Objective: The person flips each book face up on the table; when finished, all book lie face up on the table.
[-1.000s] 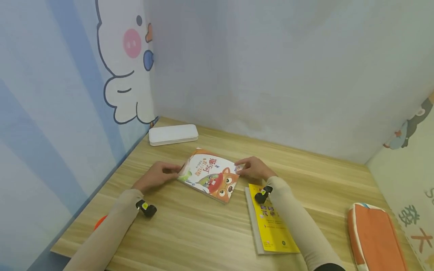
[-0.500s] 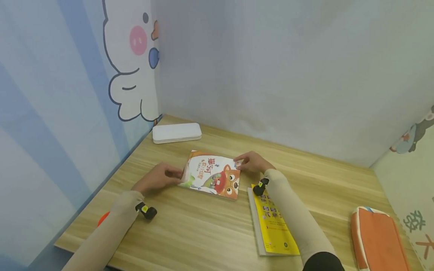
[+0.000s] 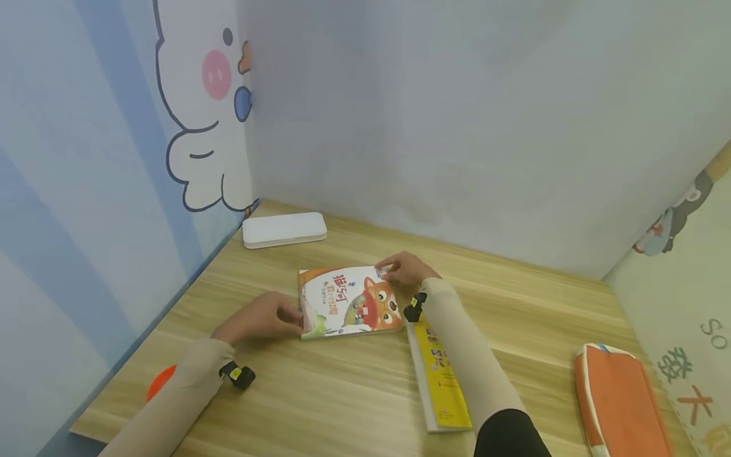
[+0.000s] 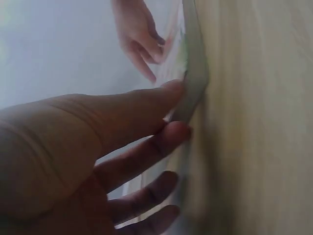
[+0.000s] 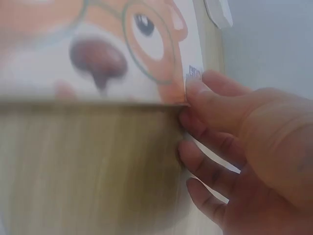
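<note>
White picture book (image 3: 349,303), pinched at opposite ends by left hand (image 3: 264,317) and right hand (image 3: 409,269).

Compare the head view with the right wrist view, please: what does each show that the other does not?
Head view only: the left hand, the yellow book and the orange pouch.
Right wrist view only: ring and little fingertips of the right hand, clear of the picture book.
Both: the right hand pinching the picture book's corner, the wooden table and the white case.

It looks like a child's study nook, with cartoon-printed wall (image 3: 191,95), desk (image 3: 537,324) and picture book (image 3: 349,301).
</note>
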`<act>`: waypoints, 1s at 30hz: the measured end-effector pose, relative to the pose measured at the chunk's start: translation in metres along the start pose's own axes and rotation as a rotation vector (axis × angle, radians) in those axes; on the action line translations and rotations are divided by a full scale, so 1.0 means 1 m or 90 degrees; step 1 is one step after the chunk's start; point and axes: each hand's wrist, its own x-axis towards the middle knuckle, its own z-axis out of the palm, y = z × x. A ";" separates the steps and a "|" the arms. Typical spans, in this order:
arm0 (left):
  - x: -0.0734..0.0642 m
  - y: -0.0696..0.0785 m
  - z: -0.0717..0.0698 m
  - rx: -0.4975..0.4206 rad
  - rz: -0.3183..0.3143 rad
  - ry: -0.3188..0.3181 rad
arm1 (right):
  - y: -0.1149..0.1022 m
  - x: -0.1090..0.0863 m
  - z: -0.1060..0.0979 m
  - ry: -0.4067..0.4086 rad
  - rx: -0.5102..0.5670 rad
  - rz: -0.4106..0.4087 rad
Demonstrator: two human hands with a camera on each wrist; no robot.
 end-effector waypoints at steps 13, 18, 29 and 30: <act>0.022 -0.010 -0.015 0.029 0.017 0.047 | -0.016 -0.016 0.009 0.005 0.001 -0.006; 0.038 -0.033 -0.018 0.054 0.093 0.090 | -0.012 -0.046 0.020 -0.036 -0.022 -0.062; 0.059 -0.045 -0.022 0.043 0.106 0.100 | -0.008 -0.104 0.037 0.003 -0.132 -0.073; 0.060 -0.044 -0.022 0.041 0.105 0.099 | -0.007 -0.105 0.038 0.011 -0.128 -0.073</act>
